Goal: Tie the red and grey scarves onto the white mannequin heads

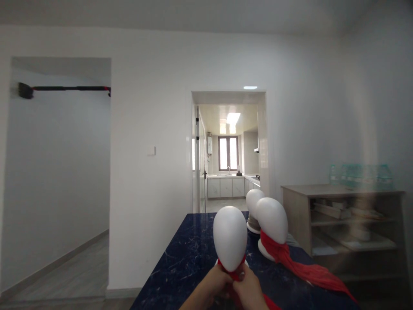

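Note:
A white, faceless mannequin head [230,236] stands upright at the near end of the table, a red scarf [270,302] around its neck. Just below its chin, my left hand [215,280] and my right hand [248,285] meet, both with curled fingers gripping the scarf at the front of the neck. The fingertips are partly hidden, and so is the lower part of the cloth between the hands. One red end shows beyond my right wrist.
A second mannequin head [272,220] leans to the right, its red scarf [311,272] trailing over the dark blue marbled table [180,254]. Behind it is a third head [254,201] with grey-brown cloth at its neck. A shelf unit [295,215] carrying bottles [364,175] stands right.

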Motion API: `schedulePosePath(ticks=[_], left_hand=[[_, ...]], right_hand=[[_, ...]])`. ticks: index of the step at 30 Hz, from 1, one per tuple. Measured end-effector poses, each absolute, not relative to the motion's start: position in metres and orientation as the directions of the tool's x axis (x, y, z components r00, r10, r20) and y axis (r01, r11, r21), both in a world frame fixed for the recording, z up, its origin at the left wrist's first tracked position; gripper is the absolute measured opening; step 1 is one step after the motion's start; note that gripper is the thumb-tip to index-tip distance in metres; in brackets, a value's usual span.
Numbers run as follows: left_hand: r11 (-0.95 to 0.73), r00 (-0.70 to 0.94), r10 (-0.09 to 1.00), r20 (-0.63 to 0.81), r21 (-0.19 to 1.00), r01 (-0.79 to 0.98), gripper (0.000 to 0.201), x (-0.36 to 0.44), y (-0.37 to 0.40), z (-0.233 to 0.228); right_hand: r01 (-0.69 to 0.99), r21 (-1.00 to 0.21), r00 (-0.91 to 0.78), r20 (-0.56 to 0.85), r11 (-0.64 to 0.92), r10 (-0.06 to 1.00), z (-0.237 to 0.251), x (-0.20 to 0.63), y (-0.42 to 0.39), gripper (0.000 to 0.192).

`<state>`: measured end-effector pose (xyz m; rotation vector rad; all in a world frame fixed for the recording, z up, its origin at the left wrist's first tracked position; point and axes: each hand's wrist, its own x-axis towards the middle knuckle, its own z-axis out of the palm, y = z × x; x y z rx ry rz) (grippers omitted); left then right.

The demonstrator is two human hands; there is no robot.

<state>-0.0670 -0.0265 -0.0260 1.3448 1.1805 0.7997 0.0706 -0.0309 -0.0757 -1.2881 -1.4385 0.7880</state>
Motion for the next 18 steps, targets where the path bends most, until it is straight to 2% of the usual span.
schedulePosePath(ticks=[4,9,13,15,18], left_hand=[[0.187,0.23,0.948,-0.221,0.969,0.161,0.037,-0.073,-0.03,-0.022],[0.246,0.303,0.919,-0.252,0.968,0.056,0.041,-0.079,-0.029,-0.019],[0.386,0.351,0.874,-0.336,0.919,-0.083,0.038,-0.083,-0.027,-0.025],[0.437,0.4,0.846,-0.352,0.888,-0.144,0.03,-0.087,-0.025,-0.028],[0.449,0.471,0.812,-0.344,0.884,-0.129,0.024,-0.095,-0.022,-0.026]], right_hand=[[0.417,-0.876,0.074,0.297,0.241,0.952,-0.066,0.084,-0.036,0.037],[0.537,-0.838,0.138,0.195,0.092,0.971,-0.056,0.091,-0.038,0.026],[0.556,-0.829,0.137,0.169,0.065,0.976,-0.056,0.092,-0.041,0.021],[0.554,-0.83,0.128,0.168,0.07,0.977,-0.057,0.094,-0.041,0.021],[0.548,-0.833,0.115,0.169,0.079,0.979,-0.058,0.1,-0.04,0.022]])
